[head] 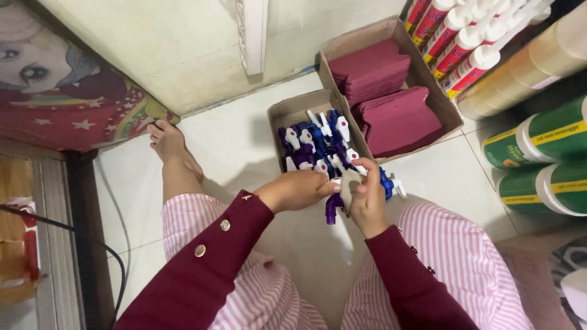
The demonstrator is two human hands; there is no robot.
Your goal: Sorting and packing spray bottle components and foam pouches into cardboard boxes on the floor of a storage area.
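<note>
- My left hand (295,189) comes in from the left, its fingers pinched together on the upper end of the small plastic tap (339,194), where a white handle part sits.
- The tap, held between both hands above my lap, has a purple body and a white piece; I judge it light, stiff and a little slick, best taken by the thick body rather than the thin handle.
- Its long axis runs roughly up and down in my view, the purple spout end pointing down toward me, below the grip.
- My right hand (369,205) wraps closed round the tap's right side, thumb across the white piece.
- Just beyond the grip sits the small cardboard box (278,119) of similar blue and purple taps (315,143); farther right, a larger box (391,30) of maroon pads.
</note>
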